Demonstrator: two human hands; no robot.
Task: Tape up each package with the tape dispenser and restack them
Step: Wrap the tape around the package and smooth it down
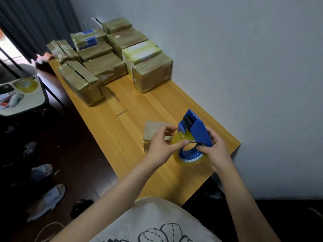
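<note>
Evidently to steady it, the right hand (215,151) clasped the blue tape dispenser (198,132) at the near end of the wooden table (138,105), fingers curled round its frame, while the left hand (160,146) pinched the yellowish tape roll (179,139) between thumb and forefinger, probably working the loose end free. A small package (151,131) lay flat just behind that hand, seemingly next for taping; the other packages (104,67) stood grouped at the far end, leaving working room.
</note>
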